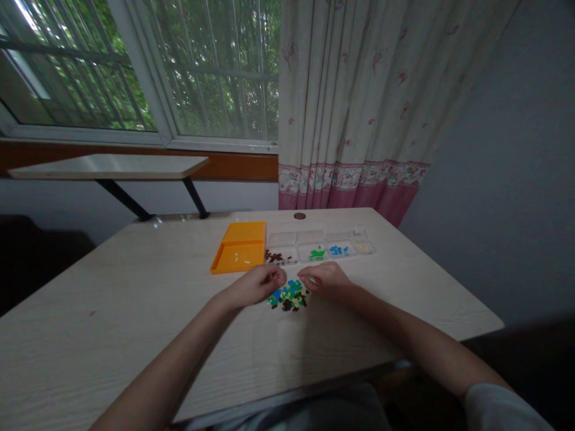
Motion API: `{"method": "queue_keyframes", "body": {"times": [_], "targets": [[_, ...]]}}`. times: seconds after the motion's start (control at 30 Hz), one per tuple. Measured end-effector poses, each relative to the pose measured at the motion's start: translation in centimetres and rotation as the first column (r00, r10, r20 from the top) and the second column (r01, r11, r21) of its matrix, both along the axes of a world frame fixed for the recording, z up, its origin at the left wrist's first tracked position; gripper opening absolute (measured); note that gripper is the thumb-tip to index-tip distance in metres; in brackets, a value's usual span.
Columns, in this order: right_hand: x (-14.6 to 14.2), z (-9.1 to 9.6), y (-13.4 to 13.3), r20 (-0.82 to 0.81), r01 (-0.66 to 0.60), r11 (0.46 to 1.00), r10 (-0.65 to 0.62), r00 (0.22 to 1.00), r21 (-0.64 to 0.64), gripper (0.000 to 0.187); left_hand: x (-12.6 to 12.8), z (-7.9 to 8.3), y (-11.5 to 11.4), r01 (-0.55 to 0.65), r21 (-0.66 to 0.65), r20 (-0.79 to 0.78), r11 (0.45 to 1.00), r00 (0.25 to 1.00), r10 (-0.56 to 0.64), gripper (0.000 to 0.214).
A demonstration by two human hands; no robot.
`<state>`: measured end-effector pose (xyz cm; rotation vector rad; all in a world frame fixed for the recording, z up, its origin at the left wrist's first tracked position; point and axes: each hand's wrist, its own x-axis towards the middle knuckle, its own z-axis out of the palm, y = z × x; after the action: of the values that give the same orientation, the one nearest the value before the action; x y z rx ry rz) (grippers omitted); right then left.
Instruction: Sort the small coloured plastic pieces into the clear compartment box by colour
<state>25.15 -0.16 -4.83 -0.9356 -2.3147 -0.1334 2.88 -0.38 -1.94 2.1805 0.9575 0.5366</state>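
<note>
A mixed pile of small plastic pieces [290,294], blue, green, dark brown and pale yellow, lies on the table between my hands. My left hand [263,284] is closed over the pile's left edge, fingers curled; what they hold, if anything, is hidden. At the upper right of the pile my right hand [324,279] has thumb and forefinger pinched together, with whatever is between them too small to name. Just beyond stands a clear compartment tray [299,254]. Its front compartments hold dark brown pieces [275,257], green pieces [317,253], blue pieces [338,250] and yellow bits [362,246].
An orange case [244,232] lies opened left of the clear tray, with a few pale pieces in its near half. A raised shelf [112,166] on black legs stands at the table's back left. Behind the table are a window and a curtain [350,120].
</note>
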Motion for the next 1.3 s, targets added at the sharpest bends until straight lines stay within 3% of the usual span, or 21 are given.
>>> {"method": "queue_keyframes", "body": {"times": [0.13, 0.23, 0.33, 0.63, 0.77, 0.87, 0.93, 1.1, 1.3], "targets": [[-0.5, -0.4, -0.2, -0.037, -0.001, 0.994, 0.006, 0.999, 0.11, 0.019, 1.1, -1.3, 0.4, -0.042, -0.255, 0.277, 0.966, 0.954, 0.114, 0.033], [-0.9, -0.2, -0.4, -0.063, -0.02, 0.986, 0.031, 0.998, 0.168, 0.017, 1.6, -2.5, 0.8, -0.024, -0.348, 0.349, 0.937, 0.925, 0.153, 0.037], [-1.1, -0.1, -0.4, -0.072, -0.027, 0.98, 0.042, 0.997, 0.198, 0.017, 1.8, -2.8, 0.8, -0.016, -0.363, 0.368, 0.932, 0.916, 0.16, 0.037], [-1.0, -0.4, -0.3, -0.079, -0.049, 0.975, 0.068, 0.995, 0.218, 0.016, 2.4, -1.8, 0.1, -0.025, -0.331, 0.362, 0.943, 0.92, 0.151, 0.035], [-1.1, -0.3, -0.3, -0.106, -0.041, 0.98, 0.062, 0.992, 0.197, 0.018, 1.8, -0.8, -0.1, -0.055, -0.229, 0.239, 0.972, 0.965, 0.111, 0.031], [-0.8, 0.2, -0.2, -0.201, -0.046, 0.994, 0.066, 0.977, 0.099, 0.021, 0.3, 0.5, -0.2, -0.086, -0.001, -0.027, 0.996, 0.996, 0.085, 0.022], [-0.5, 0.6, -0.3, -0.304, -0.067, 0.998, 0.07, 0.95, 0.018, 0.023, -0.8, 1.1, -0.2, -0.069, 0.11, -0.208, 0.992, 0.974, 0.09, 0.019], [0.0, 1.3, -0.4, -0.533, -0.04, 0.993, -0.024, 0.846, -0.108, 0.028, -1.8, 1.4, 0.0, 0.04, 0.127, -0.369, 0.991, 0.929, 0.009, 0.02], [0.0, 0.9, -0.2, -0.572, -0.075, 0.981, -0.041, 0.819, -0.178, 0.025, -1.1, 1.2, -0.4, 0.038, 0.181, -0.438, 0.983, 0.898, 0.046, 0.019]]}}
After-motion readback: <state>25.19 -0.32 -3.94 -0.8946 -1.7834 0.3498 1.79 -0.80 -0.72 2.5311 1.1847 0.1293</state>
